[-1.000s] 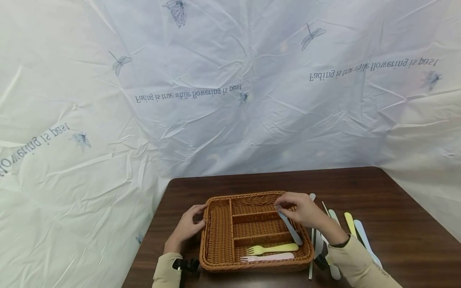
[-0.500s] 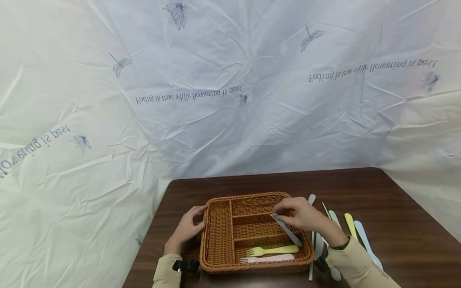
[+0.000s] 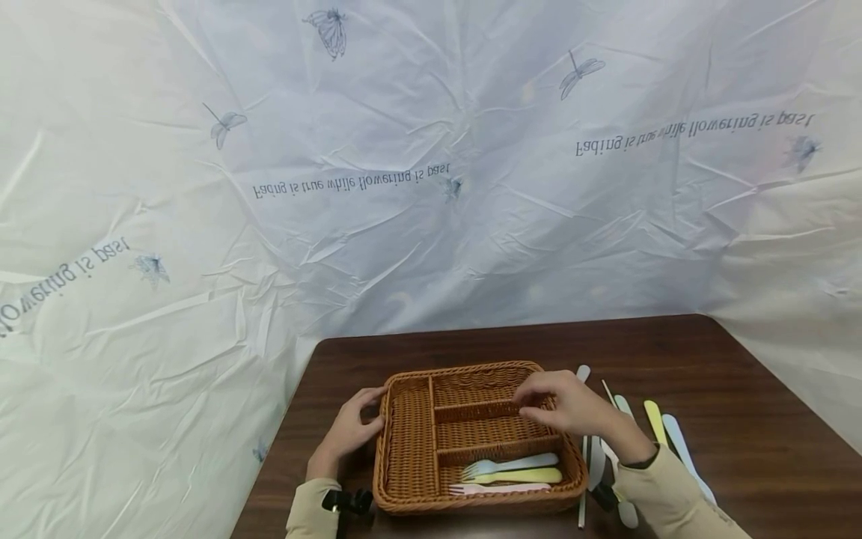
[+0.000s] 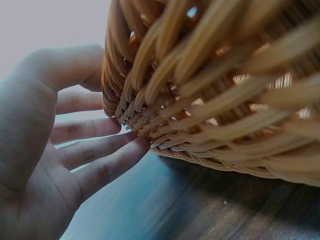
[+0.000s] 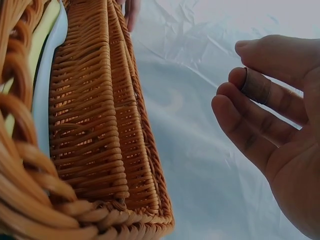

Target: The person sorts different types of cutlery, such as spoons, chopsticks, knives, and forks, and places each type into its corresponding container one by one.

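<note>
A brown wicker basket [image 3: 485,367] with several compartments stands on the table. In its front right compartment lie three forks side by side: a light blue fork [image 3: 518,463], a yellow fork [image 3: 528,476] and a pink fork [image 3: 501,489]. My left hand [image 3: 352,425] touches the basket's left side; in the left wrist view its fingers [image 4: 107,170] stretch against the woven wall. Above the basket's right edge hovers my right hand [image 3: 567,404], loosely bent. The right wrist view shows that hand [image 5: 280,115] apart from the basket, with nothing between thumb and fingers.
To the basket's right lie more utensils, partly under my right forearm: a yellow handle [image 3: 653,419], a light blue handle [image 3: 680,443], a pale green handle [image 3: 623,405] and a thin stick [image 3: 582,494]. The dark wooden table [image 3: 390,344] meets a white printed sheet [image 3: 431,262] behind.
My right hand has let go of the light blue fork, which now lies in the front compartment behind the yellow one. The left hand stays at the basket's side.
</note>
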`<state>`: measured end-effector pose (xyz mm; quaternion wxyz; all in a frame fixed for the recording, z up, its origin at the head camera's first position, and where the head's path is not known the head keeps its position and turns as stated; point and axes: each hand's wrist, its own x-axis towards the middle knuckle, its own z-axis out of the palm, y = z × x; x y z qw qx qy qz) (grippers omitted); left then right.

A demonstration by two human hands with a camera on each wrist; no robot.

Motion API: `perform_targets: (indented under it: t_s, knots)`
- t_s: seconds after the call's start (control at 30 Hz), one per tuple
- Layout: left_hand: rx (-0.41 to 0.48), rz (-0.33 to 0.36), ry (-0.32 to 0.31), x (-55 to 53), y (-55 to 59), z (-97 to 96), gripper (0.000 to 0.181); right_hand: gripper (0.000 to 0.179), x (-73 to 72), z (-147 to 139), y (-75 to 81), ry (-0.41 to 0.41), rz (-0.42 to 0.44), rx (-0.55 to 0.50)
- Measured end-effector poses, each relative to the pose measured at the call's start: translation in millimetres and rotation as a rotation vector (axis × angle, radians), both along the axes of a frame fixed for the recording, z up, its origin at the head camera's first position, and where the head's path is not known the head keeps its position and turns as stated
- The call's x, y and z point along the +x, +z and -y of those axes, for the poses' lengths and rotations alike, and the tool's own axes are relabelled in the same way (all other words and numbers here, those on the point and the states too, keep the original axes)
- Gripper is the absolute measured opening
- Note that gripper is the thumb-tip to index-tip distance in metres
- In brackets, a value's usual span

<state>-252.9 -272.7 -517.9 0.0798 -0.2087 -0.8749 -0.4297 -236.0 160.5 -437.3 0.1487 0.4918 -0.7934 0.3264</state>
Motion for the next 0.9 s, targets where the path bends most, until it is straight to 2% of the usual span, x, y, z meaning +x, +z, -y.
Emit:
perform_targets:
  t_s: [0.33, 0.57, 0.67, 0.83, 0.9]
  knots:
    - [0.019, 0.014, -0.001, 0.6, 1.7, -1.1, 0.054, 0.023, -1.4, -2.7, 1.0, -0.058, 0.003, -0.008]
    - [0.013, 0.009, 0.024, 3.2, 2.0, -4.3, 0.054, 0.028, -1.4, -6.1, -0.3, -0.099, 0.026, -0.048]
    - [0.019, 0.005, 0.019, 9.6, 10.7, -8.5, 0.053, 0.03, -1.0, -8.5, -0.7, -0.134, 0.024, -0.069]
    - [0.005, 0.023, -0.013, 21.9, 31.7, -13.3, 0.052, 0.034, -1.2, -14.9, -1.9, -0.208, 0.002, -0.092]
    - [-0.004, 0.029, -0.016, 23.5, 35.2, -13.7, 0.052, 0.035, -1.4, -18.2, -2.6, -0.232, 0.0, -0.096]
